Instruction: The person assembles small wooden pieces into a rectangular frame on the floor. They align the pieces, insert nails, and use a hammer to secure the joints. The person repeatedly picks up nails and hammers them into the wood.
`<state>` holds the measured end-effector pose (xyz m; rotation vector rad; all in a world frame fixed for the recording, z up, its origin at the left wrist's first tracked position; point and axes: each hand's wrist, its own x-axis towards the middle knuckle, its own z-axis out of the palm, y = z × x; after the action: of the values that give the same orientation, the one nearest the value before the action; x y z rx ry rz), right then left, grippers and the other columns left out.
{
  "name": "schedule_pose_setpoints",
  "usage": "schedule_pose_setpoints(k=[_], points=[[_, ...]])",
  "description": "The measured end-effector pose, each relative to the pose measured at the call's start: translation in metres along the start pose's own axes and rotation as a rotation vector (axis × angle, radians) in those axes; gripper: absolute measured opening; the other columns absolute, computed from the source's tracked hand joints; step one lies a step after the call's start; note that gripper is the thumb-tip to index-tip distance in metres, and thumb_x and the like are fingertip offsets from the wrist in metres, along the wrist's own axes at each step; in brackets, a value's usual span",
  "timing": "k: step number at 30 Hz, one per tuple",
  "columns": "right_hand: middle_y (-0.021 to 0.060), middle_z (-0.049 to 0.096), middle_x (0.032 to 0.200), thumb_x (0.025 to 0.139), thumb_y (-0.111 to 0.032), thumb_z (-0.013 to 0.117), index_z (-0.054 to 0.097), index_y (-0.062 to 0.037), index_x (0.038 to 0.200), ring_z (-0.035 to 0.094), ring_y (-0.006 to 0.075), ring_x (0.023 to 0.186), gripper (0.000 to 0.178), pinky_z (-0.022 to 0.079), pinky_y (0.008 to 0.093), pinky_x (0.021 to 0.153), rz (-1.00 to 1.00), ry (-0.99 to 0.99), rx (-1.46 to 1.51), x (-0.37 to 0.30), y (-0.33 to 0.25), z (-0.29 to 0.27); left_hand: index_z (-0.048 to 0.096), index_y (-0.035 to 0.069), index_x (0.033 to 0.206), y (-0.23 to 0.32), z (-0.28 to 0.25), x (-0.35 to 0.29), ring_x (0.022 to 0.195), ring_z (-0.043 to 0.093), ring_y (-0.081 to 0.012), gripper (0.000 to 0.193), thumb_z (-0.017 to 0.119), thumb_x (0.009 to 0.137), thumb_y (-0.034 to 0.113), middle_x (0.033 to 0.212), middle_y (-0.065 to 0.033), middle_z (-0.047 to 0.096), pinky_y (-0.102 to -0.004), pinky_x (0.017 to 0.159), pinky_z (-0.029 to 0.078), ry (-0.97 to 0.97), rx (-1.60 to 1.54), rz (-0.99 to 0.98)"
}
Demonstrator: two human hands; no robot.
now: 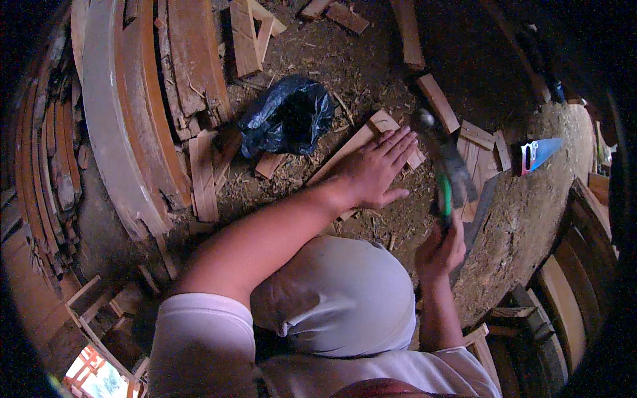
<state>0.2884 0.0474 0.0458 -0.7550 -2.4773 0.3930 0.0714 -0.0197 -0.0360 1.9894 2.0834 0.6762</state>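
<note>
I see left hand [375, 171] flat, fingers spread, pinning wooden slat [358, 142]; right hand [439, 251] clenched round hammer [443, 169], raised. Nailing seems mid-way; nail not visible.

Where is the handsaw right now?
In the head view the handsaw lies on the dirt ground at the right, beyond the right hand that grips the hammer, just right of some short wooden planks.

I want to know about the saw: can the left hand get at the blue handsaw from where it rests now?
Probably not easily: the left hand lies flat on a wooden slat, and the right hand with its hammer stands between it and the blue handsaw.
</note>
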Motion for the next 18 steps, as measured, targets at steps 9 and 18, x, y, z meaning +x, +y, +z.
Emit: schedule_pose_setpoints(k=[9,18], points=[[0.0189,0.069,0.106,0.090,-0.002,0.064,0.057,-0.0039,0.134,0.071,0.0354,0.086,0.045,0.058,0.0406,0.067,-0.042,0.036,0.057,0.005,-0.006,0.000,0.042,-0.008,0.149,-0.002,0.006,-0.002,0.151,0.029,-0.0395,0.093,0.054,0.092,0.064,0.157,-0.0248,0.041,-0.0502,0.127,0.015,0.041,0.044,0.025],[0.0154,0.071,0.108,0.094,-0.003,0.066,0.058,-0.0017,0.130,0.070,0.0265,0.083,0.037,0.057,0.0382,0.067,0.063,-0.011,0.121,-0.015,0.024,0.014,0.043,-0.009,0.148,0.000,0.004,-0.001,0.152,0.028,-0.0385,0.091,0.053,0.093,0.063,0.158,-0.0262,0.039,-0.0476,0.128,0.013,0.042,0.002,0.012]])
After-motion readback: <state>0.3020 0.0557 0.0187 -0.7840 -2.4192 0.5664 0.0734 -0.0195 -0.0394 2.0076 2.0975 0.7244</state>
